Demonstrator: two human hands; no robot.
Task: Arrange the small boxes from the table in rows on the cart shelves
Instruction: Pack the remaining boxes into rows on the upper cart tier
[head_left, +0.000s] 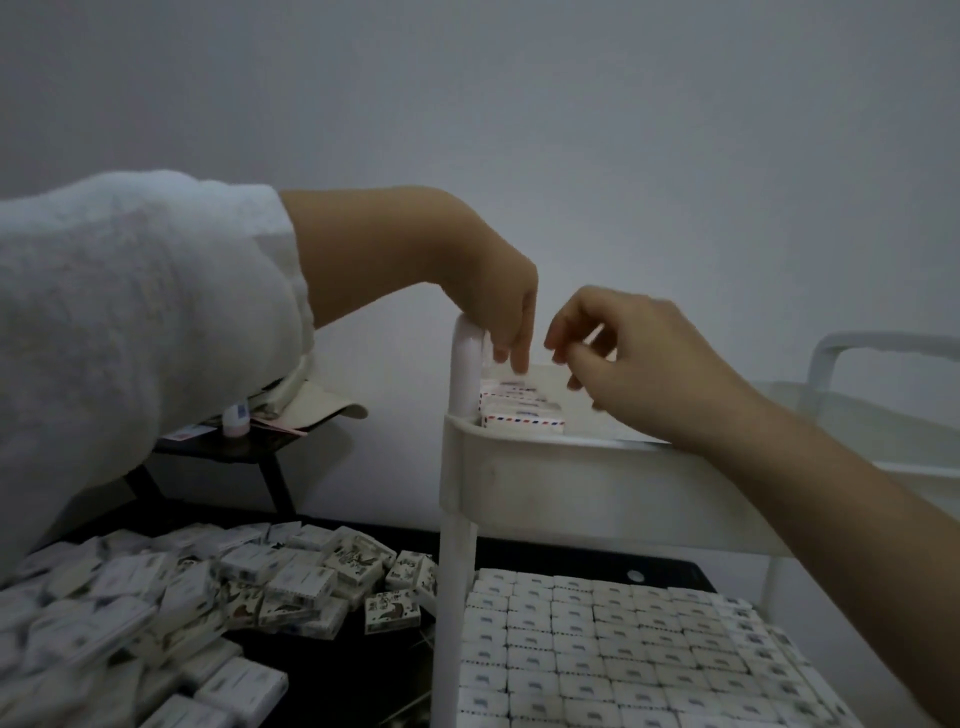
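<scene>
**First:** A plain grey wall (623, 130) fills the background; below it a dark table (571, 564) carries a loose heap of small boxes (260, 587) at lower left; where is the cart?

**Second:** The white cart (597, 493) stands just right of the heap; lower down it is filled with packed rows (623, 649) of boxes, edge to edge; its top shelf (582, 428) has only a short row (522, 415) of boxes with red-and-blue edging, tucked into the left corner beside the post (465, 358).

**First:** And the person's hands?

**Second:** The left grip (493, 296), coming out of a fluffy white sleeve (130, 338), hangs over that corner; it is released, its fingers (519, 353) pointing straight down, tips touching the rearmost box of the short row; the right grip (639, 364) lies across the shelf's near rim, forearm resting on it; its fingers are curled just right of the left fingers, above the row; whether they pinch anything cannot be told.

**First:** Anything further back?

**Second:** A small dark side table (234, 447) at left, holding a pale cap (317, 405) and a little white bottle (236, 418); the near boxes are dim and blurred.
</scene>
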